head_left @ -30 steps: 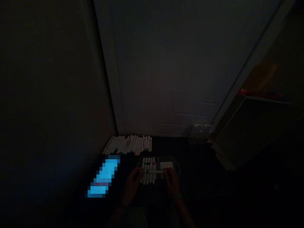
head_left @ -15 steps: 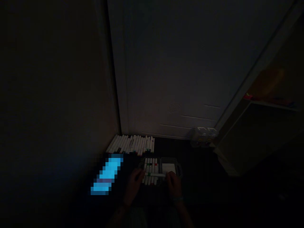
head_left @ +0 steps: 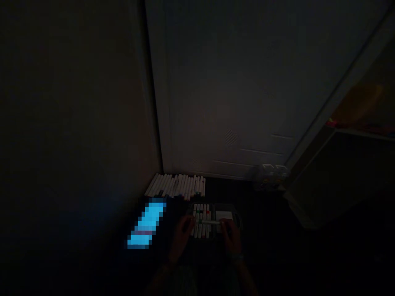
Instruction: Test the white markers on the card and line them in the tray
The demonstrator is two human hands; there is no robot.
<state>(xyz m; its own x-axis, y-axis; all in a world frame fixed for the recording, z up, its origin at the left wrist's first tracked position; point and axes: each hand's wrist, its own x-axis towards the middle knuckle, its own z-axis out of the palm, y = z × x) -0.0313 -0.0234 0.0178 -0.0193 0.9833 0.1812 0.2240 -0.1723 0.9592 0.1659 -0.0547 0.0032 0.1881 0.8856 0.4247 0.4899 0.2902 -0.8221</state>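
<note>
A white marker (head_left: 211,222) with a green band lies level between my hands, above an open clear plastic case (head_left: 212,205). My left hand (head_left: 182,232) pinches its left end, fingers closed. The right end is in the closed fingers of my right hand (head_left: 231,235). Below the held marker, the case's left half has several white markers (head_left: 200,232) side by side, some with green or red bands. A white block or card (head_left: 224,215) sits in its right half. Dim light hides the fingertips' detail.
A row of several white markers (head_left: 175,185) lies along the back wall at left. A bright, pixelated blue screen (head_left: 147,224) is left of my left hand. Clear containers (head_left: 273,176) stand at back right, near a shelf panel (head_left: 333,176). A wall (head_left: 77,123) rises at left.
The view has shifted slightly, so everything sits a little further right. Both hands stay on the marker over the case, with little other visible movement.
</note>
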